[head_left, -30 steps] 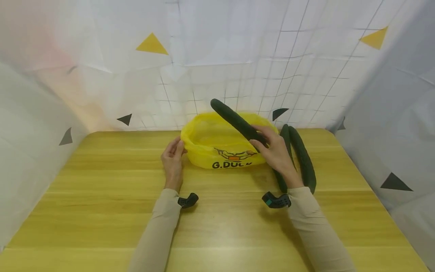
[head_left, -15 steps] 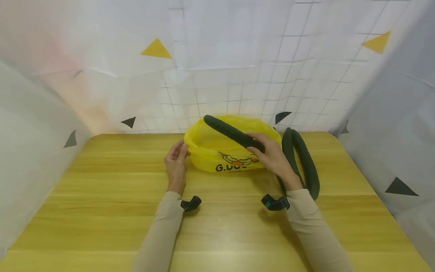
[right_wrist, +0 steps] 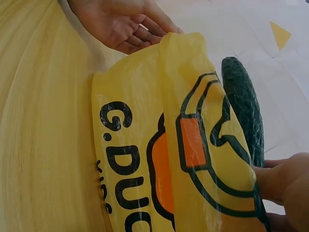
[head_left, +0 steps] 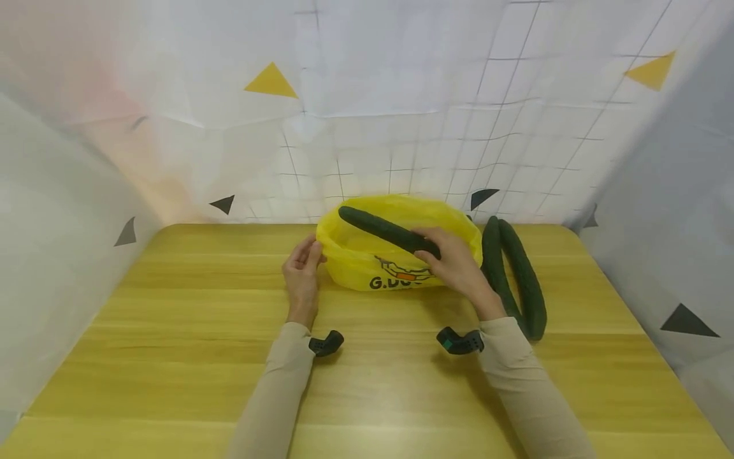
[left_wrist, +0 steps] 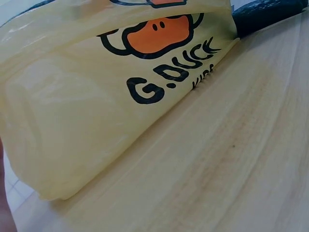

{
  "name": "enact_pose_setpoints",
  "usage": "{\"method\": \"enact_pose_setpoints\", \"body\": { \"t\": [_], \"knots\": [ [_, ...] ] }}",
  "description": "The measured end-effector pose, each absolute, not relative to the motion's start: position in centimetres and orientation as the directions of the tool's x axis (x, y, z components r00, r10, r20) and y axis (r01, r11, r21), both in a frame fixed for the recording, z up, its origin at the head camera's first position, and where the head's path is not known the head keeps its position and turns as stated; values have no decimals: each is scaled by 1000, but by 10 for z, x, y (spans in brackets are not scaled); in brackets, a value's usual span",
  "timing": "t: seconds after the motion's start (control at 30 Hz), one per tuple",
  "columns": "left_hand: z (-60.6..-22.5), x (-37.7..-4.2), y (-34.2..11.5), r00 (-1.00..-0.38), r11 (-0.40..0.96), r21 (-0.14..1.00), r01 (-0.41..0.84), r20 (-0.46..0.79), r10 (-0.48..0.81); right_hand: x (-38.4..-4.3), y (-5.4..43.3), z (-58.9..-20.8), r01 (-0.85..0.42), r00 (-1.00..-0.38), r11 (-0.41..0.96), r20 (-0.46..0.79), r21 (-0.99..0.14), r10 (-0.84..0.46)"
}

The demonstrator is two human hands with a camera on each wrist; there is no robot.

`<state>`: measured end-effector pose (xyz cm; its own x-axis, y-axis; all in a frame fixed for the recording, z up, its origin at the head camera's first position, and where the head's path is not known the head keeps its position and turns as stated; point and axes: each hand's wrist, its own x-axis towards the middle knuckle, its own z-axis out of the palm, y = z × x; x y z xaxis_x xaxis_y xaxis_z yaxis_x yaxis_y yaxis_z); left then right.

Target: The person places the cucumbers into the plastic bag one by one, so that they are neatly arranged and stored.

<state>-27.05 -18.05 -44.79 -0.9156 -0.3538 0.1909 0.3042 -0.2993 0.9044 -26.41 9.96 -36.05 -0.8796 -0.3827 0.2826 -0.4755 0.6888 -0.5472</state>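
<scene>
Left of centre, the left hand (head_left: 302,277), fingers partly curled, grips the yellow G.DUCK bag (head_left: 345,269) by its rim; right of centre, the right hand (head_left: 457,264) wraps one end of a cucumber (head_left: 378,227) slanted over the bag's mouth. Judgement: hold rim wide, lead with far tip, don't drag the thin plastic. Bag's floor, some right fingertips hidden; left wrist view crops left hand to a sliver.

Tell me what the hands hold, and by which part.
The right hand grips a cucumber by its near, right-hand end. The left hand is at the left rim of the bag; whether it pinches it cannot be told.
</scene>
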Motion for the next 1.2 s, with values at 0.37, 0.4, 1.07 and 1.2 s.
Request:
{"method": "enact_pose_setpoints", "body": {
  "t": [0.37, 0.4, 1.07, 1.2],
  "knots": [
    [-447, -272, -182, -914, -250, 928, 278, 175, -366, -265, 89, -364, -493, -870, 742, 254, -454, -422],
    [-447, -272, -182, -913, -253, 925, 282, 178, -366, -266, 89, -365, -489, -872, 743, 246, -457, -423],
    [-444, -271, -181, -924, -261, 926, 271, 174, -341, -270, 81, -372, -477, -878, 760, 208, -442, -430],
    [-445, -271, -181, -923, -255, 929, 269, 172, -345, -271, 80, -375, -475, -880, 774, 206, -418, -428]
  ]
}}
